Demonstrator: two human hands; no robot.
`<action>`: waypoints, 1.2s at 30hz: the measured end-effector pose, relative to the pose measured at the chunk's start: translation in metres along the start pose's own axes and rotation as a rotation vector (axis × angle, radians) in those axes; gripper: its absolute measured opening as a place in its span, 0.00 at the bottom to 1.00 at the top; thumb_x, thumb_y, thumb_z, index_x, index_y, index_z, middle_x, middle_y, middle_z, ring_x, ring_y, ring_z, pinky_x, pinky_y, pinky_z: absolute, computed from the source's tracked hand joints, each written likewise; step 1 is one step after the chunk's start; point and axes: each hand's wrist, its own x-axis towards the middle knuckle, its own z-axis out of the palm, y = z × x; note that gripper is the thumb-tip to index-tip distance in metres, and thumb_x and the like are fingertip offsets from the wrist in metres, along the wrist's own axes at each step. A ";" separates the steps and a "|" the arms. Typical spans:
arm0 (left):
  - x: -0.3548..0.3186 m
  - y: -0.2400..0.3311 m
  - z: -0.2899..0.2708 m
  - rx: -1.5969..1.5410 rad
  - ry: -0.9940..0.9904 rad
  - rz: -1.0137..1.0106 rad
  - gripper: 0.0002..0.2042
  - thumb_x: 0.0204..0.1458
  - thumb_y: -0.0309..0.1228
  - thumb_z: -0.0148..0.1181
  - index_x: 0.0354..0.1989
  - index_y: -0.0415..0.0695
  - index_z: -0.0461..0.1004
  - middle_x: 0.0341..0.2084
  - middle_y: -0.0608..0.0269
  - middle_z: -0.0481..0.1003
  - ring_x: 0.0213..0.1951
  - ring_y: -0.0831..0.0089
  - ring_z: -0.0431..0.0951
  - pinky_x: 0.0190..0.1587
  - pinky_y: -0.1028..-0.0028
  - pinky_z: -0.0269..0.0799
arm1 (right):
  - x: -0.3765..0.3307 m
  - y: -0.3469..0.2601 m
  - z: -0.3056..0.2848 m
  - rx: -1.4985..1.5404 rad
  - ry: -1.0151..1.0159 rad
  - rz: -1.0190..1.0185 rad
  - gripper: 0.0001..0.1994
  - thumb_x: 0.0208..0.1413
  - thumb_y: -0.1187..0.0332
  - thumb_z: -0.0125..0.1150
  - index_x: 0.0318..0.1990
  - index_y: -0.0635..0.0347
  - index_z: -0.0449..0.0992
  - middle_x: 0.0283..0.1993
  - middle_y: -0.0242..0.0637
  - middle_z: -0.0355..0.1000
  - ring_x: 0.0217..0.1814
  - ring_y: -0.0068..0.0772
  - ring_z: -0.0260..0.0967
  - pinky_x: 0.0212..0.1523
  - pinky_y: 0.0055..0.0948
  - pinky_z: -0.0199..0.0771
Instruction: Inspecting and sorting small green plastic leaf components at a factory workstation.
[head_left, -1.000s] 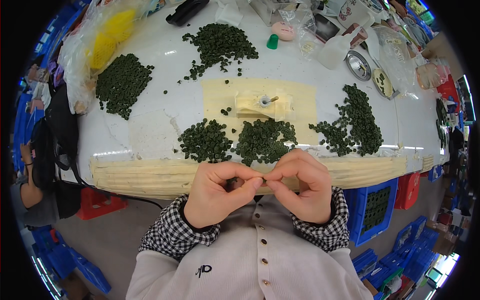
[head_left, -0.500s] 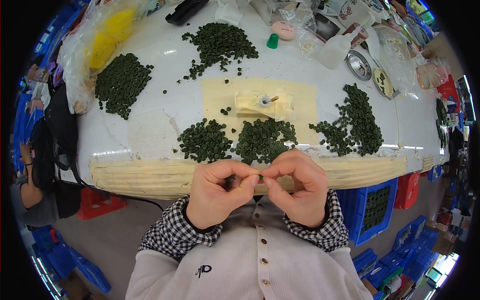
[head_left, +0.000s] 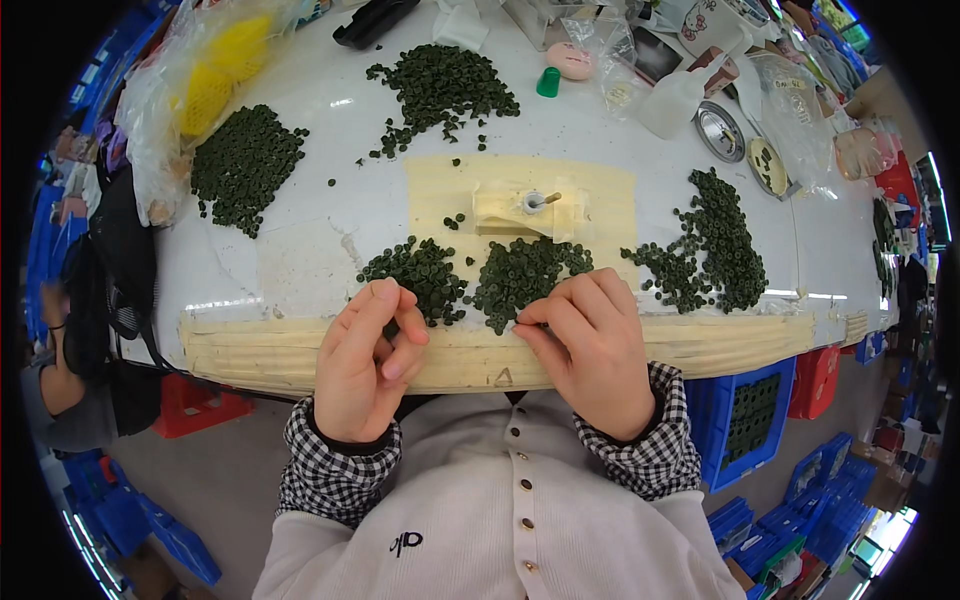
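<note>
Both hands sit at the near, tape-wrapped edge of the white table. The left hand is loosely curled, thumb and forefinger close together; whether they pinch anything I cannot tell. Just beyond its fingertips lies a small pile of dark green rings. The right hand has its fingers drawn narrow, tips touching the near rim of the middle pile of green rings. Farther past them stands a small taped fixture with a pin.

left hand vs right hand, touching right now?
Apart. The head view shows the left hand and right hand separated, with a strip of the table's taped edge visible between them.
</note>
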 end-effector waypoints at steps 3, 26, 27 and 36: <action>0.000 -0.002 -0.001 -0.093 -0.024 -0.001 0.10 0.61 0.30 0.42 0.42 0.39 0.68 0.29 0.62 0.73 0.18 0.83 0.59 0.20 0.84 0.55 | 0.002 -0.001 0.004 -0.080 -0.008 -0.028 0.08 0.40 0.72 0.64 0.29 0.58 0.71 0.29 0.33 0.63 0.36 0.36 0.60 0.39 0.31 0.61; 0.006 -0.031 0.030 -0.054 -0.253 -0.211 0.08 0.57 0.26 0.53 0.44 0.40 0.72 0.26 0.69 0.72 0.25 0.85 0.68 0.27 0.86 0.65 | -0.007 -0.001 -0.008 0.594 0.187 0.314 0.08 0.43 0.84 0.61 0.33 0.65 0.78 0.31 0.37 0.76 0.31 0.27 0.72 0.33 0.22 0.70; 0.007 -0.031 0.026 -0.077 -0.279 -0.203 0.08 0.56 0.25 0.54 0.44 0.40 0.72 0.26 0.68 0.72 0.25 0.85 0.68 0.27 0.86 0.66 | -0.008 -0.007 -0.009 0.692 0.197 0.404 0.07 0.44 0.83 0.61 0.33 0.66 0.77 0.32 0.37 0.76 0.31 0.25 0.72 0.34 0.20 0.71; 0.005 -0.026 0.036 -0.060 -0.207 -0.226 0.11 0.56 0.24 0.54 0.47 0.40 0.71 0.36 0.61 0.77 0.27 0.86 0.69 0.26 0.87 0.63 | -0.017 -0.003 -0.011 0.956 0.080 0.543 0.05 0.47 0.81 0.62 0.34 0.68 0.76 0.33 0.37 0.77 0.35 0.23 0.74 0.39 0.19 0.73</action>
